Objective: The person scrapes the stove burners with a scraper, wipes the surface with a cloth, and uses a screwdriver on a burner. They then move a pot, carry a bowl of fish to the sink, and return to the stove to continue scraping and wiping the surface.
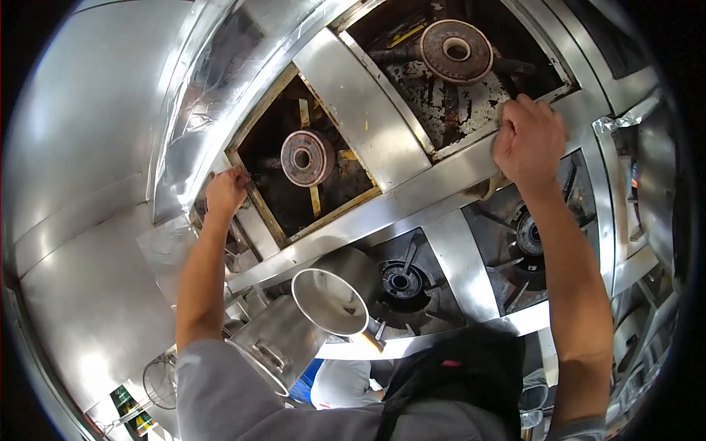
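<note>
My left hand is closed at the left border of a square burner well, its fingertips at the metal edge; whatever they hold is hidden. Inside that well stands a round, rusty burner with yellowish bars around it. Farther right, my right hand is curled into a fist on the steel front rail, by the near corner of a second well. The underside of its fingers is out of sight. A larger brown ring burner sits in this second well. Between the wells runs a flat steel strip.
Nearer my body are two gas burners with black grates, one at the middle and one at right. A deep steel pot and a saucepan stand at lower left. A wire whisk lies beyond them.
</note>
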`<state>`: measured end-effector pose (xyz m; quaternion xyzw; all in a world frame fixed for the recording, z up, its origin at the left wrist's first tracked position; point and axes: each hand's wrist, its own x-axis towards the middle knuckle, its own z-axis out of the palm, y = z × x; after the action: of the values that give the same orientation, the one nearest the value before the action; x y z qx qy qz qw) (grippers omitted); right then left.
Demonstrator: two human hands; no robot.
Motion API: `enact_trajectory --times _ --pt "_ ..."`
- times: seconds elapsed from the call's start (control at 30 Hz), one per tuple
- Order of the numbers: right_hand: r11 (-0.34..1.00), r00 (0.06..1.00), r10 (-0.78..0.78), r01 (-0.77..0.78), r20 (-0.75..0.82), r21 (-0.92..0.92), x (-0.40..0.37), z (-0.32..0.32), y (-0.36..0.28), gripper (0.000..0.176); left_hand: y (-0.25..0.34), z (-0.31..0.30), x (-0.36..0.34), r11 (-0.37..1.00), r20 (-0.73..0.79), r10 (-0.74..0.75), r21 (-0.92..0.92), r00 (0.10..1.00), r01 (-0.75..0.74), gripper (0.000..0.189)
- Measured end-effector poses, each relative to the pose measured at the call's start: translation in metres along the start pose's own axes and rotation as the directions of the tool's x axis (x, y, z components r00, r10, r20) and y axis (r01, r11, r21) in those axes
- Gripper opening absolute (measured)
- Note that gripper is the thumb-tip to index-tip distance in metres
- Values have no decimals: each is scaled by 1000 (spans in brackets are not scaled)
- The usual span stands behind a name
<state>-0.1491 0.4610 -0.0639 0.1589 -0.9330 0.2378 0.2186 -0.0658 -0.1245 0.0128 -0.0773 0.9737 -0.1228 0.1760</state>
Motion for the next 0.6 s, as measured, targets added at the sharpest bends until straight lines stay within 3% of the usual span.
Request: enact_trajectory --times 0.07,0.13,0.23,0.37,0.6 --pt "1000 1000 -13 13 1 28 -4 1 -3 6 -12 8 11 995 -59 -10 98 998 15 14" --pt "1000 999 -27 28 -20 10 -3 1 1 6 -15 6 22 996 -37 -70 58 997 72 15" --pt "1000 1000 -3 3 22 -26 -2 1 1 7 -18 27 5 983 -63 12 184 998 -1 16" --pt "1000 1000 -25 25 6 -8 -3 3 0 8 -6 5 15 991 -35 -77 107 996 80 16" --pt "1000 1000 -21 21 -14 14 -2 1 4 8 4 3 2 997 -57 0 80 998 4 11"
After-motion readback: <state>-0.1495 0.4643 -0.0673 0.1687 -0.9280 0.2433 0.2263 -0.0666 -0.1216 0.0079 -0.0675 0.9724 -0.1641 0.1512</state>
